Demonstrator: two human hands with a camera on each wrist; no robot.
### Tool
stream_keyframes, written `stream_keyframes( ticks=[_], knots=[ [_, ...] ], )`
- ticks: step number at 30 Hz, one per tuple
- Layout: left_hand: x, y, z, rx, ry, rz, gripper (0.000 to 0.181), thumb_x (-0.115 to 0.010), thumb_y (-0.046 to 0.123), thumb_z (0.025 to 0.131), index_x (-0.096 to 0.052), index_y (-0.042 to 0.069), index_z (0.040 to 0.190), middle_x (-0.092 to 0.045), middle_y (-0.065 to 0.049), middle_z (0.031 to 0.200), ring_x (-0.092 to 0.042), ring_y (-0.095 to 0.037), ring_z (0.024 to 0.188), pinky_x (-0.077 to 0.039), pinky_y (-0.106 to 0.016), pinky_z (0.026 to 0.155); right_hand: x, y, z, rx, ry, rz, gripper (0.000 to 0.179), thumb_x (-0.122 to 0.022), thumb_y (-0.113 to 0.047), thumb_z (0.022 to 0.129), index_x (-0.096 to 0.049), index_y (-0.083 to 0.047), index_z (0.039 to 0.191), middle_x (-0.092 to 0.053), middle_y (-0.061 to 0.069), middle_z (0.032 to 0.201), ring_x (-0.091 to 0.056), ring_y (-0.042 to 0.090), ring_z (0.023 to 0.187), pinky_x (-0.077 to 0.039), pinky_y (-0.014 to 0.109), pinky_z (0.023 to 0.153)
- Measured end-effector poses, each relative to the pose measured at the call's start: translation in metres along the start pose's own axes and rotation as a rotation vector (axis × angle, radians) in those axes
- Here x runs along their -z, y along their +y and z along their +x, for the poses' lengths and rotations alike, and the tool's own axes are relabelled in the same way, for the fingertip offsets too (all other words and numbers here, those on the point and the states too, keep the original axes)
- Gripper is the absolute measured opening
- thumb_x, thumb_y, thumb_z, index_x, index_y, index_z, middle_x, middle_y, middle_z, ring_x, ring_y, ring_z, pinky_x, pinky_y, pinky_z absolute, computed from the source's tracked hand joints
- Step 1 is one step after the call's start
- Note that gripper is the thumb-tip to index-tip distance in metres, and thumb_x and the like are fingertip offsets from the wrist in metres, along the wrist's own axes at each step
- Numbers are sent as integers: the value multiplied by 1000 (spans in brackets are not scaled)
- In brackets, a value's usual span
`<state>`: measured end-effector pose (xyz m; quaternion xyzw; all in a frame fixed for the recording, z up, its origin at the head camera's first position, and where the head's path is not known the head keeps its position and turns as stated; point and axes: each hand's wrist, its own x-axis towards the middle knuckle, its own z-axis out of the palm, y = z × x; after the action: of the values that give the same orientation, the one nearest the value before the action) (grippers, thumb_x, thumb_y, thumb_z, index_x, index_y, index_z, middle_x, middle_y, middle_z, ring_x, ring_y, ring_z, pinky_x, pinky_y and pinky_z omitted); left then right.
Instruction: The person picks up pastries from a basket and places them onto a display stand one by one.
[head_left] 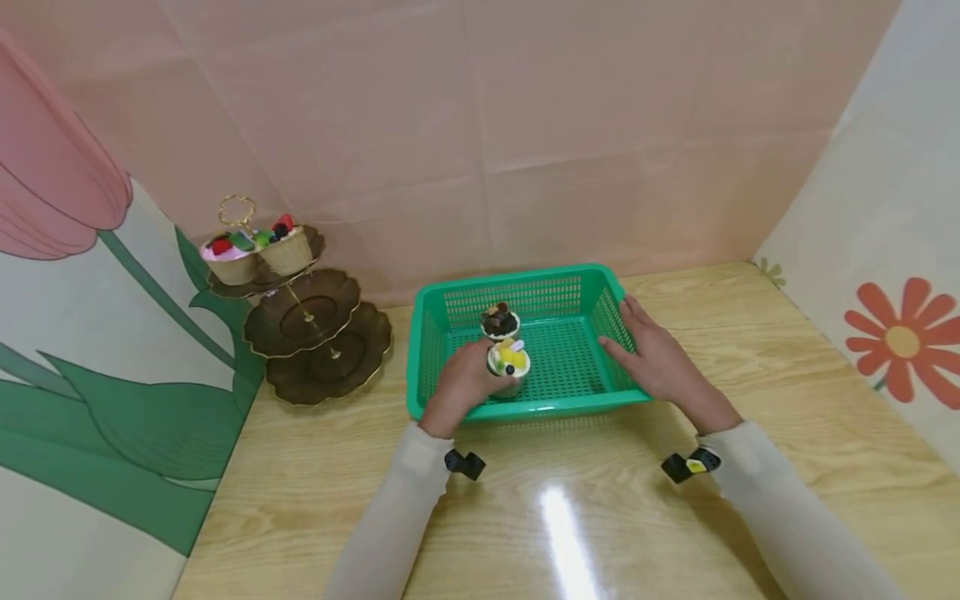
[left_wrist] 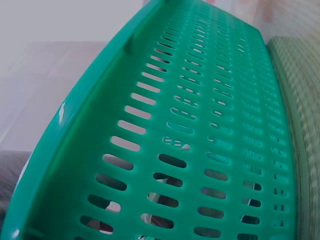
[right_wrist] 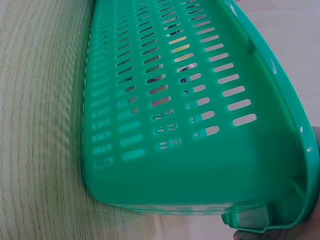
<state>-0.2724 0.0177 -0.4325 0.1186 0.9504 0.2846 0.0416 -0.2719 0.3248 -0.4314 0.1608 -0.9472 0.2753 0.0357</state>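
Note:
In the head view a green plastic basket (head_left: pixel 555 408) sits on the table with two cupcakes inside. One cupcake (head_left: pixel 512 360) has yellow fruit and a dark berry on white topping; my left hand (head_left: pixel 467 379) reaches over the near rim and grips it from the left side. Just behind it stands a chocolate-topped cupcake (head_left: pixel 500 322). At the basket's right end my right hand (head_left: pixel 660 354) holds the rim, thumb inside and fingers outside. Both wrist views look at the slotted basket wall (left_wrist: pixel 200 125) from outside, and the left hand's fingers are mostly hidden there.
Left of the basket stands a brown three-tier stand (head_left: pixel 300 317) with gold edges. Its top tier carries a pink-topped cupcake (head_left: pixel 231 260) and a berry-topped cupcake (head_left: pixel 287 250). Behind the wooden table (head_left: pixel 480 500) rises a pink backdrop (head_left: pixel 562 125).

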Motion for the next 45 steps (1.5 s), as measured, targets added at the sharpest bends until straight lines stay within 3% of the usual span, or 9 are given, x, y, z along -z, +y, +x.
stream_keyframes(
  ticks=[9, 17, 26, 35, 45],
  knots=[
    [6, 2, -1, -9, 26, -30, 71, -85, 40, 83, -59, 3, 137, -69, -12, 122, -67, -27, 103, -54, -42, 84, 1, -3, 0, 2, -2, 5, 81, -45, -45, 108, -13, 11, 156, -1, 25, 166, -17, 53, 147, -23, 67, 112],
    [22, 3, -9, -3, 18, -119, 69, -83, 42, 83, -61, 4, 137, -69, -12, 123, -66, -25, 98, -55, -42, 80, 3, -4, 0, -12, -12, 5, 82, -44, -47, 108, -11, 11, 156, 2, 23, 167, -13, 52, 148, -21, 68, 113],
    [38, -4, -8, -86, 60, -198, 51, -84, 41, 82, -71, 8, 118, -73, -5, 106, -66, -17, 86, -53, -33, 68, 1, -2, 0, -8, -9, 1, 82, -45, -46, 108, -12, 10, 157, 1, 24, 167, -16, 53, 147, -23, 68, 112],
    [47, -14, -6, -104, 89, -307, 57, -85, 36, 84, -67, 9, 131, -70, -4, 113, -65, -21, 99, -55, -37, 78, 0, -3, 0, -2, -10, 4, 81, -45, -45, 108, -12, 10, 156, 1, 24, 167, -15, 53, 147, -23, 68, 112],
    [58, -17, -7, -116, 128, -335, 60, -84, 33, 84, -64, 9, 135, -69, -6, 113, -62, -25, 101, -51, -38, 80, 2, -4, 0, 2, -3, 9, 81, -44, -46, 108, -13, 12, 155, 0, 26, 166, -16, 54, 146, -23, 68, 112]
  ],
)
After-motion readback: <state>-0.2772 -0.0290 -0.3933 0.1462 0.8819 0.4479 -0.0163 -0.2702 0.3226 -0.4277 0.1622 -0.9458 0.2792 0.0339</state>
